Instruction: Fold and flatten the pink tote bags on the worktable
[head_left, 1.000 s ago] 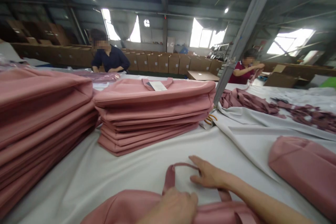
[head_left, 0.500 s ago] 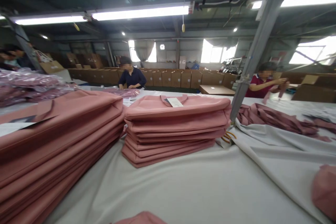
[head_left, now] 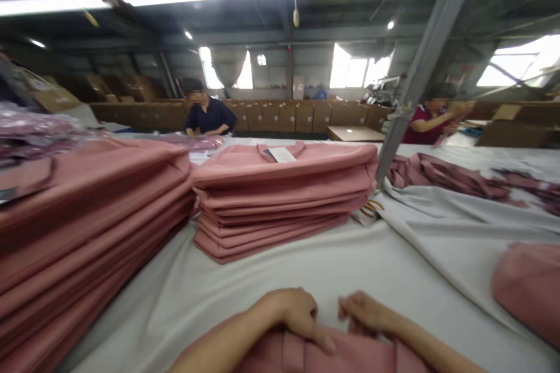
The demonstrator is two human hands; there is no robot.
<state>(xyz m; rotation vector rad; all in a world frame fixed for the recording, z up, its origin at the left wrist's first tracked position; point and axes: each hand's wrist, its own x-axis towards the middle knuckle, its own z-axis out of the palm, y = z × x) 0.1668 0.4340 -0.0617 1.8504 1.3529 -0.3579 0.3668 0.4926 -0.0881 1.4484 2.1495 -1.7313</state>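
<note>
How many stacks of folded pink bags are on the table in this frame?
2: a tall stack at the left edge and a second stack at centre, topped with a white tag. More may lie outside the frame.

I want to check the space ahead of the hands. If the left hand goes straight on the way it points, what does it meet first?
The left hand points right, so it would probably first meet the right hand, which lies close beside it on the pink bag; depth is unclear.
</note>
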